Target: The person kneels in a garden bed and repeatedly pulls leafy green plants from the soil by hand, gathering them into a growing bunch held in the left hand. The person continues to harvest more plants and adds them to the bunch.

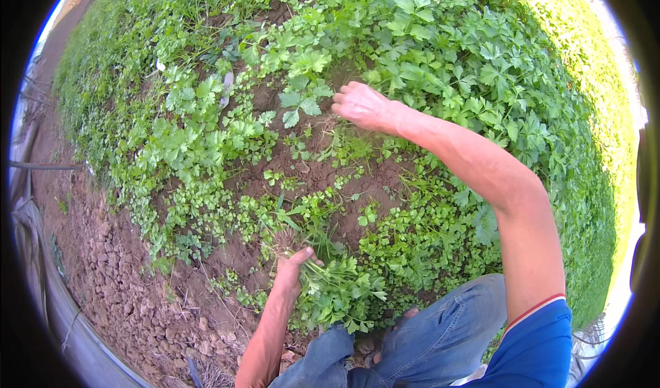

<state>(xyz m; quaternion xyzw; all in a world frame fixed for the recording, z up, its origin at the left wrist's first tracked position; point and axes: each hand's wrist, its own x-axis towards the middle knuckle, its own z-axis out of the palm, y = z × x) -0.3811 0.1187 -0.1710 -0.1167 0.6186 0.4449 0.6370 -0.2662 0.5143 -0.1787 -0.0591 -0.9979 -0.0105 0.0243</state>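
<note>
My left hand (294, 269) is closed around the stems of an uprooted bunch of leafy green plants (343, 290), which look like celery or parsley. Their pale, matted roots (284, 239) stick out past my thumb, and the leaves hang over to the right, above my knee. Farther out, my right hand (361, 105) is low over the bed with its fingers curled inward. Blur and the turned hand hide whether anything is in its grip. Just below it lie thin stems and grassy weeds (350, 143) on brown soil (314, 169).
Dense, taller leafy plants (495, 78) grow to the right, and lower ones (191, 145) to the left. Cloddy bare earth (134, 285) borders the bed at lower left, beside plastic sheeting (87, 347). My jeans-clad legs (438, 321) are bent close to the plants.
</note>
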